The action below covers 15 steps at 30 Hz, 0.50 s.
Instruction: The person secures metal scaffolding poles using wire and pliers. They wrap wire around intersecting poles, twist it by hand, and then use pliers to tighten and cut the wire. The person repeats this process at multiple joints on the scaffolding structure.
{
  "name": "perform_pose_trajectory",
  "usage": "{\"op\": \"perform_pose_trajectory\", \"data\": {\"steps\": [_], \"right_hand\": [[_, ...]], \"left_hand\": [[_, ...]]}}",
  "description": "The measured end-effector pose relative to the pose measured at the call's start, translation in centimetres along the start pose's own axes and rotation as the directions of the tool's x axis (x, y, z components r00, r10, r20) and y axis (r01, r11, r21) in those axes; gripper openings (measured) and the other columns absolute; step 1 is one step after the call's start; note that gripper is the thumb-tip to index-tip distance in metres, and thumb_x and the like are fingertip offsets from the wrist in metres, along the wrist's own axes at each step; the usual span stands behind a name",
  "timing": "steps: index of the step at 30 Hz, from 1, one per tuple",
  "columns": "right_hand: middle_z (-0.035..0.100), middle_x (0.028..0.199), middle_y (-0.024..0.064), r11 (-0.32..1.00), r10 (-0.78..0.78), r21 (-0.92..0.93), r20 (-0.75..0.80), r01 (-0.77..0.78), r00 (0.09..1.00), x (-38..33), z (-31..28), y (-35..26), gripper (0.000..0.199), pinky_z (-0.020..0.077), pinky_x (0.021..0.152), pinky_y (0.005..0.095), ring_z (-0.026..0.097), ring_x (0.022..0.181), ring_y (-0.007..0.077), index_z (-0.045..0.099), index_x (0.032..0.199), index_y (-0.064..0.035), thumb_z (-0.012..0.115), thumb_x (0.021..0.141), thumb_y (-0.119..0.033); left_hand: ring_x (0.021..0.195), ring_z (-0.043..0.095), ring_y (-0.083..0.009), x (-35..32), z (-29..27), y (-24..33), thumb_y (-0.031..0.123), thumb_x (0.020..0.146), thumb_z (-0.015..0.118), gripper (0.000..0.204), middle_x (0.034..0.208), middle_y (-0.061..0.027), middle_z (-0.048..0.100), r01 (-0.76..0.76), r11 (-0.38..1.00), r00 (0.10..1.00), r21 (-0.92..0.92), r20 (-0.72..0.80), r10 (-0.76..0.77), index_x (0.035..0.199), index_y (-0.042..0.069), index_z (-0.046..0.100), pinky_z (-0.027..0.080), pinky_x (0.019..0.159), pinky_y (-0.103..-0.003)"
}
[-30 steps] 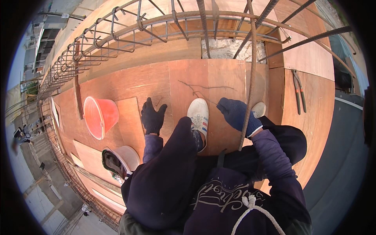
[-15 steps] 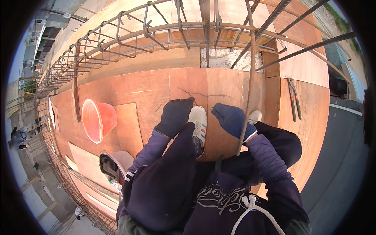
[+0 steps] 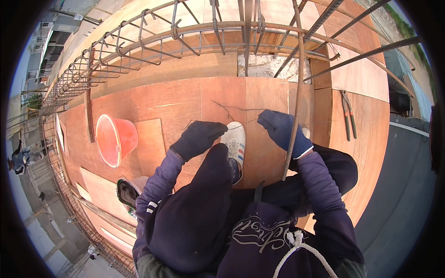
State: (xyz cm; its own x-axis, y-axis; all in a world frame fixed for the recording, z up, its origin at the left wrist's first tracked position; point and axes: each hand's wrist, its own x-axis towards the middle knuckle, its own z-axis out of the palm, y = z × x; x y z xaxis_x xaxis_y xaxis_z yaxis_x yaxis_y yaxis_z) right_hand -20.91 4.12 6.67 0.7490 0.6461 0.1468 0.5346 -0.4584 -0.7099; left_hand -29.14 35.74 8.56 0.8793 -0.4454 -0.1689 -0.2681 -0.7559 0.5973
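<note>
Both my hands wear dark knitted gloves and are held above the plywood, on either side of my white shoe (image 3: 234, 139). Between them runs a thin tie wire (image 3: 246, 123), crossing just over the shoe's toe. My left hand (image 3: 199, 138) pinches its left end. My right hand (image 3: 279, 130) has its fingers closed around the other end, close beside a rusty upright bar (image 3: 298, 78). More thin dark wire (image 3: 236, 109) lies bent on the boards just beyond my hands. Long-handled pincers (image 3: 347, 116) with dark and orange grips lie to the right.
A rebar cage (image 3: 147, 46) curves across the far side, with several slanting bars at the far right. On the left stand a red bucket (image 3: 126, 139) and a cap-like item (image 3: 127, 192). The plywood (image 3: 181, 102) drops off at the right to a dark surface (image 3: 398, 185).
My hands have drawn slightly apart, the left one leftward and down, the right one rightward and up. The wire now stretches visibly between them.
</note>
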Motion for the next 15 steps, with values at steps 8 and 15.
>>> {"op": "perform_pose_trajectory", "data": {"steps": [8,15], "right_hand": [[0.072,0.095,0.0175,0.978,0.185,0.094,0.021,-0.186,0.982,-1.2,0.8,0.3,0.015,0.0566,0.070,0.0485,0.069,0.087,0.0422,0.068,0.104,-0.0090,0.067,0.101,-0.023],[0.073,0.093,0.0164,0.961,0.218,0.186,-0.063,-0.203,0.974,-1.0,0.7,0.2,0.014,0.0573,0.069,0.0485,0.072,0.085,0.0403,0.070,0.110,-0.0108,0.066,0.101,-0.021]], "left_hand": [[0.119,0.067,-0.0320,0.2,1.0,0.0,0.020,0.097,0.068,0.027,0.120,-0.0107,0.074,0.133,0.923,0.981,0.361,-0.178,-0.072,0.123,0.011,0.073,0.051,0.101,-0.049],[0.097,0.069,-0.0356,2.6,2.7,2.6,0.016,0.096,0.064,0.039,0.107,-0.0127,0.071,0.260,0.963,0.964,0.067,0.032,-0.262,0.134,0.013,0.063,0.053,0.088,-0.050]]}}
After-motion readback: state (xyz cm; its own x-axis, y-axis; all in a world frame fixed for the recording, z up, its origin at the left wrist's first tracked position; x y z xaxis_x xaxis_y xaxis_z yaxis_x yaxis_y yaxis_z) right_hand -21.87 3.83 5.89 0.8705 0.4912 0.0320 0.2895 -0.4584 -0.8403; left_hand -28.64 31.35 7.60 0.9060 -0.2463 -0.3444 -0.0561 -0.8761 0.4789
